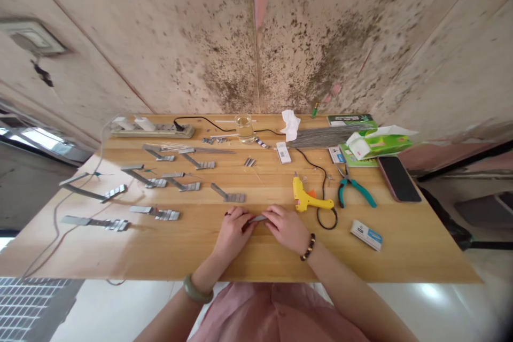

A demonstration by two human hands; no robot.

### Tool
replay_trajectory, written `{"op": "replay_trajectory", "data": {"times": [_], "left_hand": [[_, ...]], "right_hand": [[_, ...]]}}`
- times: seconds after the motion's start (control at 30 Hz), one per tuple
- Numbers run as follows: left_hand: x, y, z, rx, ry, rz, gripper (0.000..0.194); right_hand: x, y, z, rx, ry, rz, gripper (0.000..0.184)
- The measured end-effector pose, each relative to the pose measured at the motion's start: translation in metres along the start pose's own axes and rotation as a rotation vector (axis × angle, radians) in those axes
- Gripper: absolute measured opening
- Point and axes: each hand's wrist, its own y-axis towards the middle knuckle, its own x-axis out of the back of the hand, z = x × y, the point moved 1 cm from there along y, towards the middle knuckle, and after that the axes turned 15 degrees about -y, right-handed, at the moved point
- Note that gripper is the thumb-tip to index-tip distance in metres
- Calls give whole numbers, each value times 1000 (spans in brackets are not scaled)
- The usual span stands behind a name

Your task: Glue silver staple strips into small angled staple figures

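Close to the table's front edge, a short grey metallic strip [257,218], which looks like a row of staples, is pinched between my two hands. My left hand [234,232] grips its left end with fingers bent. Around the right end, the thumb and fingers of my right hand [285,227] are closed. Fingers cover part of the strip. Just beyond my left hand lies a bent grey staple-strip piece [227,194]. A yellow glue gun [310,200] rests on its side beyond my right hand, with its cord curling behind it.
Several similar grey pieces [158,212] are spread over the left side. A glass of yellowish liquid [244,129] and a power strip [160,131] stand along the back. To the right are teal-handled pliers [356,188], a small box [366,235], a phone [399,179] and a tissue pack [382,144].
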Motion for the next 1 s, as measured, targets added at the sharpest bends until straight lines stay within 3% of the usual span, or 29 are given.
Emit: {"op": "replay_trajectory", "data": {"times": [0.47, 1.0], "left_hand": [[1, 1, -3, -19, -5, -2, 15], [1, 1, -3, -3, -5, 28, 13]], "right_hand": [[-4, 2, -2, -53, 70, -84, 24], [-1, 4, 0, -45, 44, -45, 14]]}}
